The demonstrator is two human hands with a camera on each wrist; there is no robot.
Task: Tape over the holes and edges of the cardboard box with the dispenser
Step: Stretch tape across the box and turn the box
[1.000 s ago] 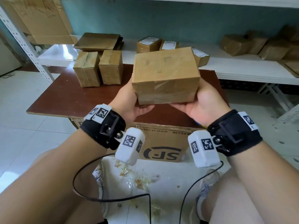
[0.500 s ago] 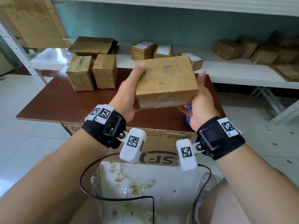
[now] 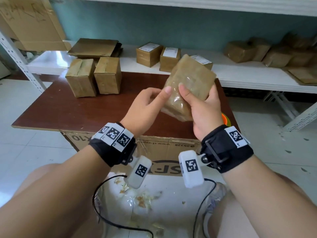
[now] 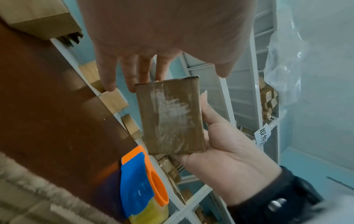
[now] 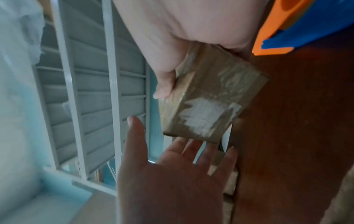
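A small tape-wrapped cardboard box [image 3: 193, 78] is held up on end, tilted, above the brown table [image 3: 77, 109]. My right hand [image 3: 204, 109] grips its lower right part, thumb on the near face and fingers behind. My left hand [image 3: 147, 103] is at the box's left edge with relaxed fingers, its thumb tip touching the box. In the left wrist view the straight fingers [image 4: 122, 72] reach the box's [image 4: 170, 115] far edge. The right wrist view shows the box [image 5: 210, 103] with torn white label residue. The blue and orange tape dispenser [image 4: 141, 181] lies on the table's near right corner, untouched.
Two taped boxes [image 3: 94, 76] stand at the table's back left. More parcels [image 3: 159, 54] sit on the white shelf behind. A large carton [image 3: 154, 148] sits under the table, with tape scraps [image 3: 140, 200] on the floor by my knees.
The box has been turned from lying flat to standing on end. My left hand has let go of its left side and opened; my right hand now holds it alone.
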